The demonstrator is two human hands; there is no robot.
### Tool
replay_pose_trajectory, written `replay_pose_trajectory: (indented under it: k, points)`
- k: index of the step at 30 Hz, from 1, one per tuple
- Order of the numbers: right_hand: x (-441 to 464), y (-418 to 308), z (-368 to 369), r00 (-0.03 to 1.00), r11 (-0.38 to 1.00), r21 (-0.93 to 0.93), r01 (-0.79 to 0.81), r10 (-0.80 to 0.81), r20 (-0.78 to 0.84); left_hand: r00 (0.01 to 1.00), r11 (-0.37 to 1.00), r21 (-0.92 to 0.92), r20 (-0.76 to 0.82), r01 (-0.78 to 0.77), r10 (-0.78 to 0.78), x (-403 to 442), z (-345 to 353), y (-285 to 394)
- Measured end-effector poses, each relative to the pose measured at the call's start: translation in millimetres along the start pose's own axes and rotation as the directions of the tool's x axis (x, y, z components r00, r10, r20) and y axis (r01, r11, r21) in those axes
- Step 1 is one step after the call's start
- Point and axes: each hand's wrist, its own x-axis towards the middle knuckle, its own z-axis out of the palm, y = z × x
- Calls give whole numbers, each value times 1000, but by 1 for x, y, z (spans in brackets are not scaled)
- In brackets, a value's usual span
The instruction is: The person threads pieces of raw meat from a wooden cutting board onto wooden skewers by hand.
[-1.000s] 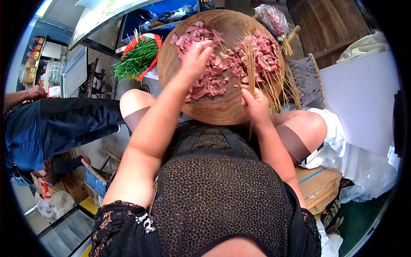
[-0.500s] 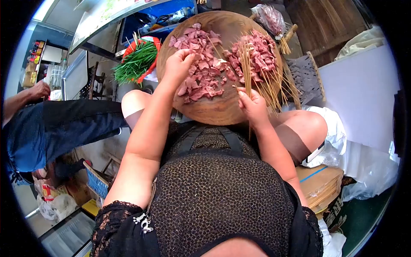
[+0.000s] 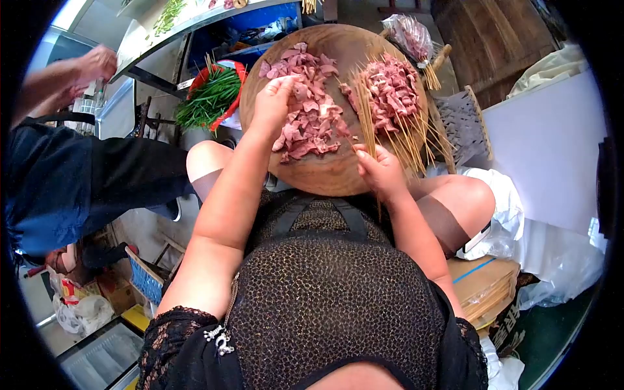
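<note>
In the head view, the right hand (image 3: 382, 174) grips slim, tan bamboo skewers (image 3: 366, 117) over a round wooden board (image 3: 318, 177), their long axis pointing forward, leaning slightly left. The left hand (image 3: 274, 104) hovers above loose, reddish-pink meat slices (image 3: 315, 133), its grip impossible to tell. Pale characters (image 3: 506, 330) at lower right are unreadable.

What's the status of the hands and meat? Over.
Left hand by loose meat, grip unclear. Right hand holding skewers. Skewered meat heaped on board, right side. Another person's hand off left, not in the way.
</note>
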Motion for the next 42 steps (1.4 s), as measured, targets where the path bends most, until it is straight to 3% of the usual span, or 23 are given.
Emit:
replay_pose_trajectory:
  k: [1,2,6,14,26,28,42]
  points:
    - [1,2,0,1000,1000,-3,3,-3,5,996,977,-197,-9,84,-87,-1,0,7]
    - [1,5,1,1000,997,-64,30,-30,2,992,956,-279,-50,95,-113,-3,1,12]
    - [3,6,5,997,980,-187,70,-72,-3,993,881,-467,-52,69,-105,0,-6,13]
    - [3,11,2,998,984,-165,70,-71,4,990,872,-489,-97,39,-99,4,-16,5]
    - [-4,-2,2,999,969,-243,42,-41,8,987,931,-333,-13,150,-163,-6,-16,19]
    - [-4,0,1,999,970,-236,53,-53,8,980,942,-271,72,197,-184,-4,-20,20]
    - [-1,6,0,996,970,-230,82,-85,0,954,927,-251,179,280,-240,-11,-5,26]
